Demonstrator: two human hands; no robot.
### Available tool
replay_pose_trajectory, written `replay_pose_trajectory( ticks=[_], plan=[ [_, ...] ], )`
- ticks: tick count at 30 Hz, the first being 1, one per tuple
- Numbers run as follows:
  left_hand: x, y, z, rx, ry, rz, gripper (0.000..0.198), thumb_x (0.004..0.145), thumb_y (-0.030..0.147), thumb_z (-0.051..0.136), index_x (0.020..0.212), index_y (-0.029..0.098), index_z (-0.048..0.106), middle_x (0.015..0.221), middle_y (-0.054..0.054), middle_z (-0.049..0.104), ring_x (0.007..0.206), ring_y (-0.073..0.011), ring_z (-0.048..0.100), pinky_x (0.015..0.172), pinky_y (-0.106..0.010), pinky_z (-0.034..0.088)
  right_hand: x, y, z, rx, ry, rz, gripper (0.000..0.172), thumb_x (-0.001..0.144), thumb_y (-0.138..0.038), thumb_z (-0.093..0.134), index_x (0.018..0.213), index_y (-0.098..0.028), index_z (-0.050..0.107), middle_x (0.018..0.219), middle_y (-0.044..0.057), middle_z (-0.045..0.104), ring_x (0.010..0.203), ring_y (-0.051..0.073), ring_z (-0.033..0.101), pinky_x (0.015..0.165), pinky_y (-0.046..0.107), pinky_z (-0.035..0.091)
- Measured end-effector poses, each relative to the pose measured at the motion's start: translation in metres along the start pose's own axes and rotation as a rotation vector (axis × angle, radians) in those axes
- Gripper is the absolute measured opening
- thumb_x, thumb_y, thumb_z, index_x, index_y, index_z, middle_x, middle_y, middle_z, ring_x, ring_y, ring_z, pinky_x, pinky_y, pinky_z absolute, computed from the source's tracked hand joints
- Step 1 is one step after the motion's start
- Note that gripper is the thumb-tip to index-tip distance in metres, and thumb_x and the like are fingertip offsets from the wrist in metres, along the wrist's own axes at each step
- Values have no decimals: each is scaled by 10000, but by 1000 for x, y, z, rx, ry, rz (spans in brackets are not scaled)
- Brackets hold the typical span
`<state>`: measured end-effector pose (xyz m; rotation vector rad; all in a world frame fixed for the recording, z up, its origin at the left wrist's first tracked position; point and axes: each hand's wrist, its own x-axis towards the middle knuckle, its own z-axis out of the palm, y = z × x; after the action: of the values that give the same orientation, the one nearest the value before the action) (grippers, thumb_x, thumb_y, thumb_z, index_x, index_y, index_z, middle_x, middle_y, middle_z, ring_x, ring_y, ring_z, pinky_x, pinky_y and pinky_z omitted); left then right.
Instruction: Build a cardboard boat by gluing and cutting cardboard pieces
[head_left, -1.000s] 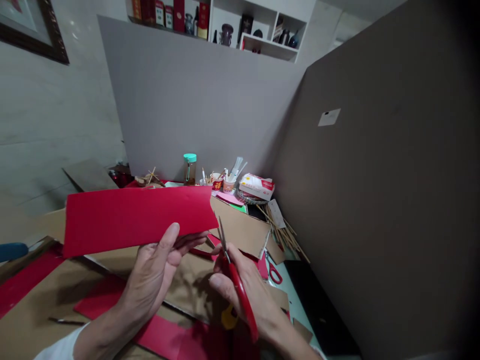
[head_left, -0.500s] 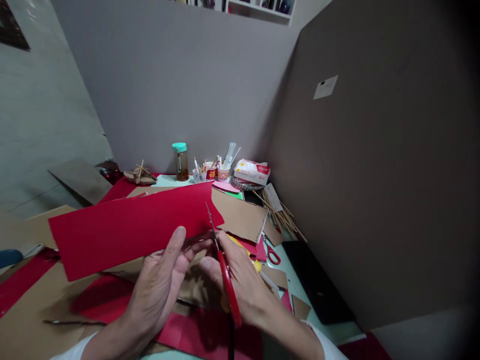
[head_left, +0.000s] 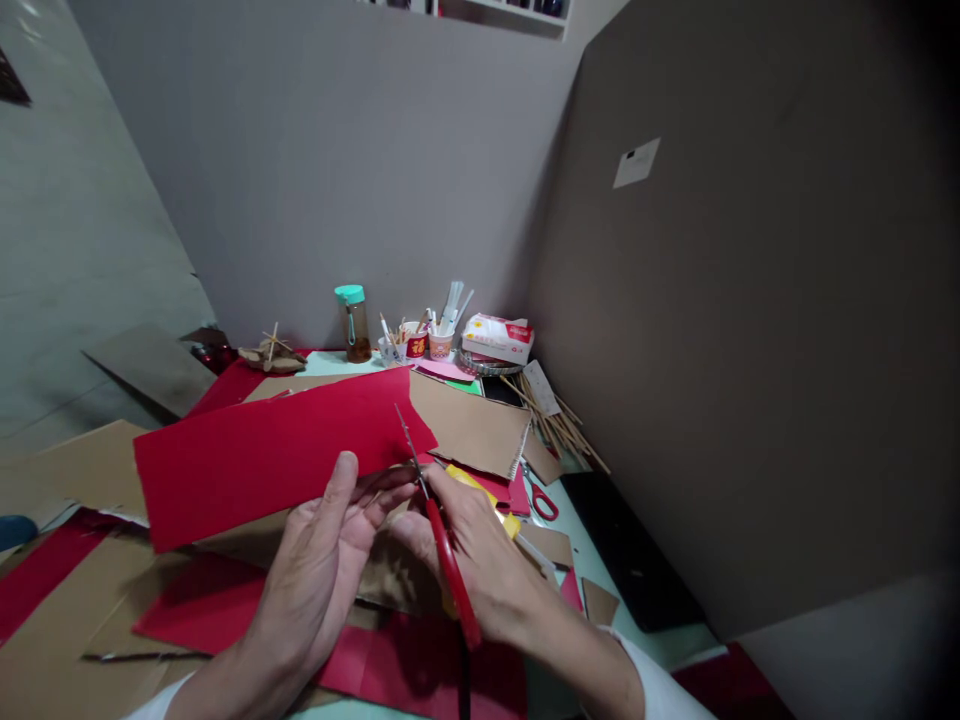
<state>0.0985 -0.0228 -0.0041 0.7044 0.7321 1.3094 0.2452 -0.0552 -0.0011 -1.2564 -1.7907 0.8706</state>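
Red card strip (head_left: 262,460), one, long, right end unevenly cut: raised above the littered tabletop (head_left: 583,548), tilted, its right end higher than its left. Left hand (head_left: 319,555), bare: pinched the strip near its lower edge, right of centre, thumb flat on the front face, the other fingers behind and below that edge, pointing right; most of the strip extended leftward beyond them. Red-handled scissors (head_left: 448,565), one pair: gripped in the right hand (head_left: 480,550), fingers curled about the handles; their fit in the loops could not be told. Blades pointed up and left, overlapping the strip near its right end; whether card lay between them could not be told. Fingertips of both hands stood close together under the strip. Beneath: red sheet (head_left: 202,605) on brown cardboard. To the right: brown cardboard piece (head_left: 472,425), second pair of scissors (head_left: 544,505), thin sticks (head_left: 566,440). At the back: turquoise-lidded bottle (head_left: 357,335), paper cups (head_left: 440,347), tissue pack (head_left: 495,345).
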Motion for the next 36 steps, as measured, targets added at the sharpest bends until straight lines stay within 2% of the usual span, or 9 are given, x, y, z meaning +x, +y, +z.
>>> replay_pose_trajectory(
  ticks=[6,14,19,22,29,36],
  plan=[
    [2,-2,-2,-32,18,-5,323,734,453,849,820,142,825,911,-116,822,962,-302,758,873,-348,634,1,3,2,-22,-2,10,238,1002,-474,545,982,-240,512,1008,12,605,953,205,549,832,337,427],
    [2,-4,-4,-7,28,3,309,808,469,783,842,165,826,967,-120,817,992,-304,748,853,-353,636,-2,1,2,-22,-32,44,212,1008,-463,532,1007,-251,520,1029,24,604,1020,224,560,887,369,420],
    [-1,-4,-3,20,14,-36,259,777,447,814,819,192,827,953,-98,819,1021,-313,742,849,-353,636,1,3,4,10,10,34,245,1017,-474,504,989,-237,558,985,35,630,920,204,556,809,334,420],
    [-1,-4,-3,21,25,-36,268,739,466,837,774,200,827,900,-86,820,987,-307,753,841,-334,638,4,3,4,-19,44,38,281,1006,-485,523,936,-221,590,894,31,633,816,185,533,718,300,394],
    [1,-9,-6,16,52,-35,246,759,432,829,778,187,828,871,-83,821,946,-269,764,903,-304,615,2,3,4,-70,87,-13,327,1010,-453,530,792,-211,539,662,-39,501,574,117,383,582,265,306],
    [-4,0,0,81,73,-20,314,654,468,891,739,172,831,837,-89,823,907,-272,770,874,-287,630,3,-1,1,-38,82,-19,300,997,-466,555,866,-202,609,753,-19,587,672,130,475,634,256,345]
  ],
)
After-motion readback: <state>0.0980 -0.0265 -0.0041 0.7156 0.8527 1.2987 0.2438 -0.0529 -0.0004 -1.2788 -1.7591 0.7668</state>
